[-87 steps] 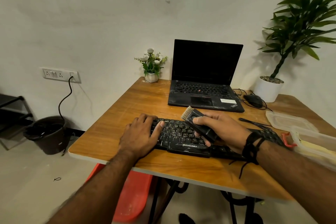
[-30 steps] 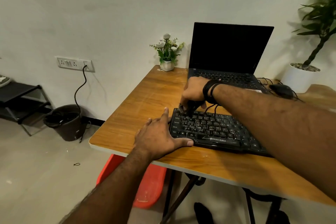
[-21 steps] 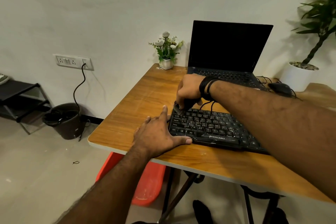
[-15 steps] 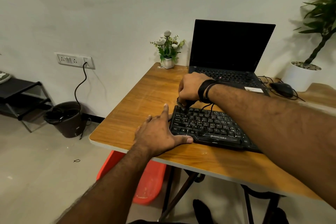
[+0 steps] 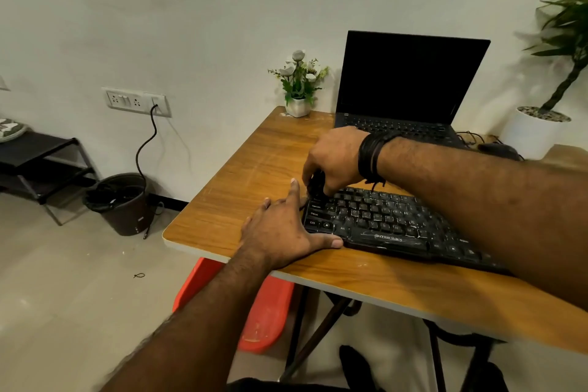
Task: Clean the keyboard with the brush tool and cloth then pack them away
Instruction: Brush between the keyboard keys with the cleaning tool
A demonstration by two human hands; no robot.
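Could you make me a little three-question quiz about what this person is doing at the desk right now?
1. True or false: the laptop screen is lit.
2. Which hand holds the brush: A left, B right?
3. Fill in: the left hand lies flat, steadying the ______.

Key:
1. False, the screen is dark.
2. B, the right hand, at the keyboard's far left corner.
3. keyboard.

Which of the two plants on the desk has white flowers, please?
The small potted plant left of the laptop has white flowers; the tall plant at the far right shows only green leaves.
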